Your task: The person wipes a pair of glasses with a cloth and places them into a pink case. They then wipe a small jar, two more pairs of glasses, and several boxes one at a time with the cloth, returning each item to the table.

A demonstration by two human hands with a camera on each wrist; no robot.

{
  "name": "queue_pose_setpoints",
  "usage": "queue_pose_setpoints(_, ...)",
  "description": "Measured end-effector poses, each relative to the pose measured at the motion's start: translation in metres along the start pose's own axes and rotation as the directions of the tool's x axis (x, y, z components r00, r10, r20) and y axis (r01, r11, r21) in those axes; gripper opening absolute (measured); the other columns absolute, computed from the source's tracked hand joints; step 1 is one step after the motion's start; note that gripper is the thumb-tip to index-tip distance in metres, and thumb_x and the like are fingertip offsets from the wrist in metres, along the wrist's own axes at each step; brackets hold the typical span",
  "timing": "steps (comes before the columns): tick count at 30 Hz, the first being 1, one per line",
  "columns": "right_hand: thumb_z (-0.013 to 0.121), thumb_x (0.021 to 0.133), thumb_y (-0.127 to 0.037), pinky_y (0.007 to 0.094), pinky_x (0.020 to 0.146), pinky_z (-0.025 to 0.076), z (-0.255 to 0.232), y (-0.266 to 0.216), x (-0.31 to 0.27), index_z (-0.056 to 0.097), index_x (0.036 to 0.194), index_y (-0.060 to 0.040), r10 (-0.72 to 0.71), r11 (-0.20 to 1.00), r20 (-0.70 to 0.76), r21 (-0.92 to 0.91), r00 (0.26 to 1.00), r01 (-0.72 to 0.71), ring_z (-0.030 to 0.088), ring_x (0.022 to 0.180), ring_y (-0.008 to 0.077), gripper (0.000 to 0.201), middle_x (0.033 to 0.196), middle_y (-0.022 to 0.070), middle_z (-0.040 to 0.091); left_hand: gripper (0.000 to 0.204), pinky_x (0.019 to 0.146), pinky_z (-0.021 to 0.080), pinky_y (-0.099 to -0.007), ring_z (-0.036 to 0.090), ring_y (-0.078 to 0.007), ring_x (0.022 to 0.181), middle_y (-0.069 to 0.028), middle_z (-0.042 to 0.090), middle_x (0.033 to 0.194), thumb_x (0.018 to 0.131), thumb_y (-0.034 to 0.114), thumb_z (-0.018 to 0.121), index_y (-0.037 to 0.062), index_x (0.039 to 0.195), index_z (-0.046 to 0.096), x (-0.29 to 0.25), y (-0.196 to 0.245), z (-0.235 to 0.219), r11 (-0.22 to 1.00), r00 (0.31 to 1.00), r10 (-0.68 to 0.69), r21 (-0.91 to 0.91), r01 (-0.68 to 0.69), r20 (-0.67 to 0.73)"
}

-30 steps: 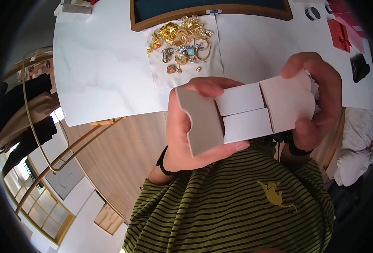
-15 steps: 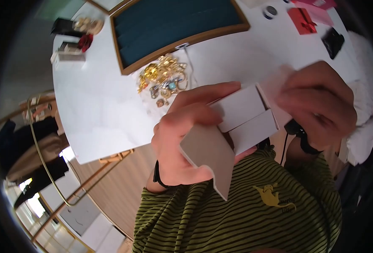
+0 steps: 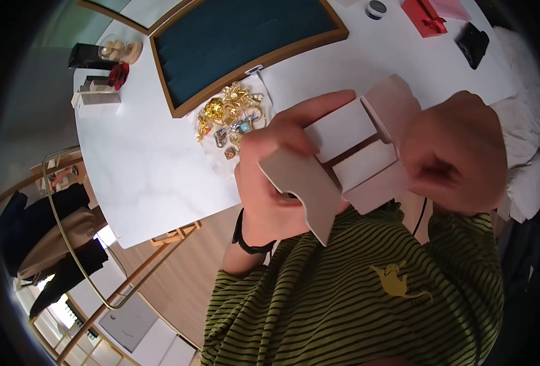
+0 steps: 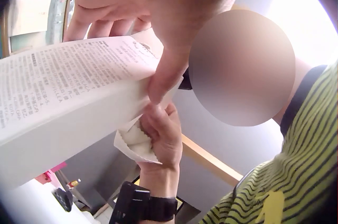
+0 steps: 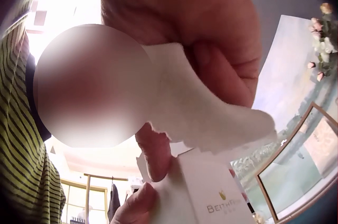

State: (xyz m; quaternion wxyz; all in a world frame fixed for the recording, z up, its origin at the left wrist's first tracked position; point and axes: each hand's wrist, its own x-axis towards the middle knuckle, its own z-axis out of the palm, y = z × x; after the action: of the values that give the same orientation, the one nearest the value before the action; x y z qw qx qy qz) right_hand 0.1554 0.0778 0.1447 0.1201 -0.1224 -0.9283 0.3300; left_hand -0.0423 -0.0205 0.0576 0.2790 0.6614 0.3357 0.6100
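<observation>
My left hand (image 3: 264,207) grips a white cardboard box (image 3: 343,131), its end flaps (image 3: 306,189) standing out. Small print covers one side of the box (image 4: 79,76) in the left wrist view, with the left thumb along its edge. Close beside the box's far end is my right hand (image 3: 456,152), fingers curled. It pinches a soft white sheet with a zigzag edge (image 5: 211,113), seen large in the right wrist view. Gold lettering marks the box front below the sheet. The head view hides the sheet behind the right hand.
Gold jewellery (image 3: 224,113) lies heaped on a white cloth on the white table (image 3: 160,177). Behind it sits a wooden tray with dark lining (image 3: 239,49). A red gift box (image 3: 424,17), a small jar (image 3: 376,9) and a black pouch (image 3: 472,46) are at the back right.
My right hand has let go of the box's end and moved off to the right, curled round the white sheet. Flaps at that end now spread outward. The head view has turned.
</observation>
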Motion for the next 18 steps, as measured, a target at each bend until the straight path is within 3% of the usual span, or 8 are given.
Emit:
queue_pose_setpoints(3, 0.083, 0.064, -0.024, 0.0243, 0.038, 0.032, 0.01, 0.01, 0.003, 0.064, 0.088, -0.0078, -0.29, 0.953, -0.132, -0.133, 0.948, 0.273, 0.047, 0.038, 0.0124, 0.034, 0.05, -0.0011, 0.049, 0.052, 0.083, 0.051, -0.0378, 0.059, -0.037, 0.109, -0.0333, 0.051, 0.123, 0.068, 0.016, 0.083, 0.0053, 0.098, 0.042, -0.012, -0.006, 0.006, 0.984, 0.996, -0.051, -0.176, 0.036, -0.079)
queue_pose_setpoints(6, 0.084, 0.063, -0.024, 0.0242, 0.037, 0.033, -0.003, 0.004, 0.006, 0.064, 0.092, -0.0057, -0.315, 0.949, 0.128, 0.028, 0.94, 0.315, 0.048, 0.038, 0.0117, 0.04, 0.05, -0.0009, 0.05, 0.052, 0.084, 0.051, -0.0378, 0.058, -0.0377, 0.111, -0.0324, 0.052, 0.123, 0.068, 0.014, 0.083, 0.0066, 0.098, 0.042, -0.011, -0.008, 0.011, 0.984, 0.999, -0.037, -0.173, 0.03, -0.04)
queue_pose_setpoints(9, 0.085, 0.061, -0.025, 0.0237, 0.037, 0.033, -0.007, -0.002, 0.006, 0.064, 0.093, -0.0045, -0.112, 0.991, 0.134, 0.087, 0.985, 0.101, 0.046, 0.036, 0.0113, 0.043, 0.05, -0.0012, 0.051, 0.054, 0.084, 0.051, -0.0371, 0.058, -0.037, 0.111, -0.0311, 0.052, 0.123, 0.066, 0.01, 0.085, 0.0073, 0.097, 0.041, -0.008, -0.003, 0.012, 0.984, 0.996, -0.069, -0.17, 0.06, -0.049)
queue_pose_setpoints(12, 0.085, 0.061, -0.027, 0.0236, 0.038, 0.034, -0.006, -0.003, 0.007, 0.064, 0.094, -0.005, 0.017, 0.999, 0.075, -0.038, 0.997, -0.015, 0.046, 0.034, 0.0108, 0.045, 0.05, -0.0015, 0.05, 0.057, 0.08, 0.054, -0.0384, 0.059, -0.037, 0.107, -0.0334, 0.053, 0.12, 0.064, 0.017, 0.086, 0.0084, 0.094, 0.038, -0.009, -0.005, 0.014, 0.982, 0.995, -0.087, -0.175, 0.077, -0.053)
queue_pose_setpoints(14, 0.085, 0.062, -0.026, 0.0246, 0.037, 0.034, 0.0, 0.003, 0.005, 0.064, 0.091, -0.0056, -0.001, 0.999, 0.044, 0.039, 0.999, -0.001, 0.046, 0.035, 0.0116, 0.041, 0.05, -0.0017, 0.05, 0.061, 0.076, 0.056, -0.0402, 0.06, -0.0379, 0.104, -0.0364, 0.054, 0.116, 0.064, 0.024, 0.088, 0.0094, 0.091, 0.036, -0.01, -0.003, 0.014, 0.986, 0.993, -0.101, -0.137, 0.092, -0.054)
queue_pose_setpoints(15, 0.085, 0.062, -0.025, 0.025, 0.037, 0.034, 0.003, 0.006, 0.004, 0.064, 0.09, -0.0058, -0.007, 0.998, 0.033, 0.064, 0.999, 0.005, 0.046, 0.035, 0.0119, 0.04, 0.051, -0.0018, 0.051, 0.06, 0.077, 0.056, -0.0407, 0.06, -0.0387, 0.104, -0.0358, 0.053, 0.116, 0.065, 0.026, 0.087, 0.0096, 0.091, 0.036, -0.011, 0.002, 0.013, 0.993, 0.992, -0.117, 0.003, 0.117, -0.042)
queue_pose_setpoints(17, 0.083, 0.064, -0.023, 0.0266, 0.037, 0.034, 0.004, 0.01, 0.005, 0.066, 0.086, -0.0056, -0.163, 0.981, -0.003, 0.104, 0.987, 0.162, 0.046, 0.036, 0.0134, 0.033, 0.051, -0.0011, 0.05, 0.06, 0.078, 0.056, -0.0411, 0.06, -0.0394, 0.104, -0.0353, 0.053, 0.117, 0.066, 0.029, 0.086, 0.0098, 0.091, 0.036, -0.008, 0.002, 0.011, 0.981, 0.992, -0.127, 0.147, 0.13, -0.026)
queue_pose_setpoints(18, 0.083, 0.064, -0.022, 0.0271, 0.037, 0.034, 0.004, 0.012, 0.005, 0.066, 0.085, -0.0056, -0.214, 0.97, -0.015, 0.115, 0.977, 0.214, 0.046, 0.036, 0.0138, 0.031, 0.051, -0.0009, 0.05, 0.058, 0.079, 0.055, -0.0422, 0.06, -0.0402, 0.104, -0.0348, 0.053, 0.117, 0.067, 0.027, 0.086, 0.0101, 0.091, 0.036, -0.007, 0.0, 0.013, 0.991, 0.991, -0.128, 0.016, 0.129, -0.049)
